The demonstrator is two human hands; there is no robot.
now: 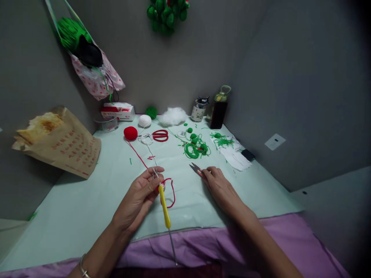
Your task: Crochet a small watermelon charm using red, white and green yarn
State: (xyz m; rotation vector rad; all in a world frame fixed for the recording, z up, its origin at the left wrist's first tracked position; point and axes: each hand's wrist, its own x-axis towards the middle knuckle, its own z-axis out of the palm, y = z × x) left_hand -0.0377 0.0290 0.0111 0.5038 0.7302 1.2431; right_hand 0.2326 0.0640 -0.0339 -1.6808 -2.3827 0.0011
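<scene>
My left hand [142, 193] pinches a small red and white crochet piece [162, 187], mostly hidden by the fingers. A crochet hook [164, 208] with a yellow handle hangs down from that hand, its metal shaft pointing toward me. Red yarn [174, 193] makes a loose loop beside the piece. From the fingers, red and white strands run back to a red yarn ball [130, 133] and a loose white coil [146, 139]. My right hand [216, 183] is closed around small thread snips [197, 169] near the table top, with the blades pointing left.
Red-handled scissors [160, 135] lie behind my hands. Green crochet pieces [197, 146], white stuffing [174, 116], a white yarn ball [144, 121] and a dark phone [218, 115] are farther back. A paper bag with bread [69, 144] is at the left.
</scene>
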